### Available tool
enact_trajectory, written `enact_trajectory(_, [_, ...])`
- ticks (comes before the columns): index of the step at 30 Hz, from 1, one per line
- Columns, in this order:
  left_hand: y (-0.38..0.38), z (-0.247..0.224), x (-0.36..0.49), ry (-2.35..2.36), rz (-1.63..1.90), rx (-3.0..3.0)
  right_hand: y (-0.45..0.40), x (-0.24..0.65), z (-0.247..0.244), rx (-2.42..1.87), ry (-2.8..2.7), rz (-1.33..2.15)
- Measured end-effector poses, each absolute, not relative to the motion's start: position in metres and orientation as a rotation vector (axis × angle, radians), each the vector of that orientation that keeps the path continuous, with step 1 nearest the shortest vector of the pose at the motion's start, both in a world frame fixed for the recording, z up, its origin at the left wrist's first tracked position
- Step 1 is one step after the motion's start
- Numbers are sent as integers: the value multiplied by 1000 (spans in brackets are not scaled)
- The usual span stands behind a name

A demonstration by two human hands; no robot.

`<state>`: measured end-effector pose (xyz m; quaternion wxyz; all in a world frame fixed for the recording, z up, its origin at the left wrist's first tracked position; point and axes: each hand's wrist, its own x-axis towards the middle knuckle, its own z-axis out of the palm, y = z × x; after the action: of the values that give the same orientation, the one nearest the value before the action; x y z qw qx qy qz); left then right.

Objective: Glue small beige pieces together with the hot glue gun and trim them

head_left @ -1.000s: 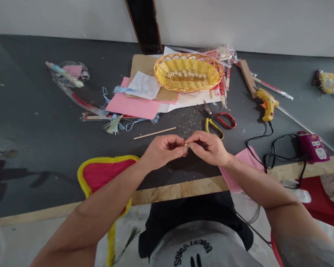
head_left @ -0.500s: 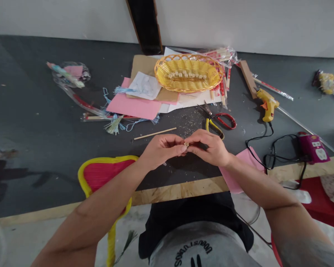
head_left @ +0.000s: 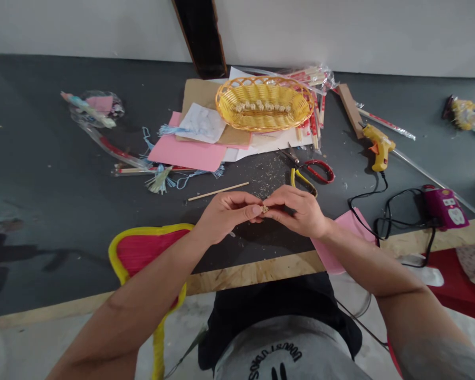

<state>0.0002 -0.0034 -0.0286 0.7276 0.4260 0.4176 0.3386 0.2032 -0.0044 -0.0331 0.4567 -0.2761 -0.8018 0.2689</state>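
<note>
Between the fingertips of both hands is a small beige flower-shaped piece (head_left: 265, 209), too small to make out in full. My left hand (head_left: 231, 214) pinches it from the left with thumb and forefinger. From the other side my right hand (head_left: 296, 211) is closed on it as well. Just beyond the right hand lie scissors (head_left: 319, 171) with red and yellow handles, blades pointing away. A thin wooden stick (head_left: 218, 191) rests on the dark table beyond the left hand. Pale crumbs are scattered between the stick and the scissors.
A yellow woven basket (head_left: 221, 108) holds a row of similar beige pieces. Around it lie pink paper (head_left: 190, 153), blue tassels and packaged chopsticks. On the right are a yellow glue gun (head_left: 381, 149) and a purple power box (head_left: 446, 207) with black cords. A yellow-edged red frame (head_left: 142, 248) leans at the table edge.
Both hands stay together at nearly the same spot, and the beige piece shows slightly more between the fingertips. The view has shifted a little, moving the table things slightly left.
</note>
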Motion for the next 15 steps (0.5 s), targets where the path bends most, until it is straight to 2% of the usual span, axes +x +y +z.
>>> enact_trajectory(15, [-3, -27, 0, 882, 728, 936, -5, 200, -40, -628, -1989, 637])
